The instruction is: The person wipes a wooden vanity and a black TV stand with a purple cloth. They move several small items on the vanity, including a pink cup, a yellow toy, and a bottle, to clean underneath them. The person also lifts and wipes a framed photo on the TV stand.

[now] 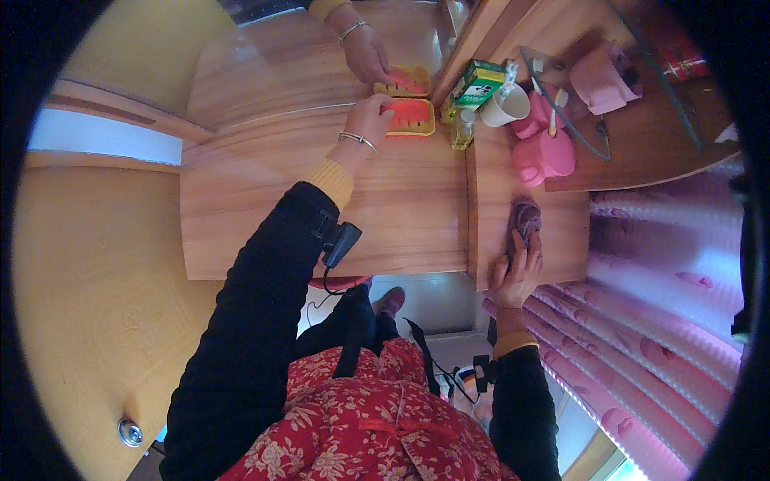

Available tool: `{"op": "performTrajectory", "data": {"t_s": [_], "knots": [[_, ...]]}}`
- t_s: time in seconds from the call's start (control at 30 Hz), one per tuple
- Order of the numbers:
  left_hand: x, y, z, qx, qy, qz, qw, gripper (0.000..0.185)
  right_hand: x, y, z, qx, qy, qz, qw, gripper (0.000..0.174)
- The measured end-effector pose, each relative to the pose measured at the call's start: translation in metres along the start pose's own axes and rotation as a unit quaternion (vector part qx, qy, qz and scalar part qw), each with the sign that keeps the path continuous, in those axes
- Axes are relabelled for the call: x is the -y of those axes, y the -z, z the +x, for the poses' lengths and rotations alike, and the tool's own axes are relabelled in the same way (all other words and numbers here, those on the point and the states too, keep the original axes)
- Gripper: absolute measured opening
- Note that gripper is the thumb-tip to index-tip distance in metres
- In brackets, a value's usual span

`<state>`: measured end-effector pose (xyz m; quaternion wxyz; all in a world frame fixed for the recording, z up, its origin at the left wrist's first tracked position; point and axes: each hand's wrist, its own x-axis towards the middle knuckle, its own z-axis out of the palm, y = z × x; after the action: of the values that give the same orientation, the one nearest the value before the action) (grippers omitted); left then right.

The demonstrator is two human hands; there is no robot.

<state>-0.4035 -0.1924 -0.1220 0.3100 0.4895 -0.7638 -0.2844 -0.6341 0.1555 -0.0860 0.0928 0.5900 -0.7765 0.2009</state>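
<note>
My left hand [365, 125] reaches across the wooden countertop [397, 210] and grips the left edge of a small yellow-rimmed dish with a red inside [415, 116], possibly a soap dish. It wears a silver bangle. The mirror [271, 66] behind shows both hand and dish reflected. On the raised wooden ledge [565, 240] at the right, my right hand [520, 273] has its fingers on a bunched dark cloth [526, 217]. Part of that cloth is hidden under the fingers.
Near the dish stand a small glass bottle [463, 129], a green toothpaste box [478, 84] and a white cup [505, 107]. Pink cups [544, 156] and a toothbrush [553, 123] are beside them. A pink curtain [649, 337] hangs right; a door [102, 270] stands left.
</note>
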Motion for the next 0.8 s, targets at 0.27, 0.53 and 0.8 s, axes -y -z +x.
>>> {"op": "performTrajectory", "data": {"t_s": [0.27,0.53,0.8], "knots": [[0.004,-0.001,0.009,-0.028,-0.141,0.085,0.986,0.019,-0.001,-0.001,0.0,0.013,-0.001,-0.006,1.0,0.053],[0.001,0.03,-0.038,-0.125,-0.169,0.013,0.978,0.017,-0.004,-0.003,-0.004,0.02,-0.007,-0.002,1.0,0.055],[0.047,0.106,-0.17,-0.002,-0.082,0.024,0.996,0.027,0.002,0.003,-0.002,0.026,-0.015,0.021,0.999,0.048]]}}
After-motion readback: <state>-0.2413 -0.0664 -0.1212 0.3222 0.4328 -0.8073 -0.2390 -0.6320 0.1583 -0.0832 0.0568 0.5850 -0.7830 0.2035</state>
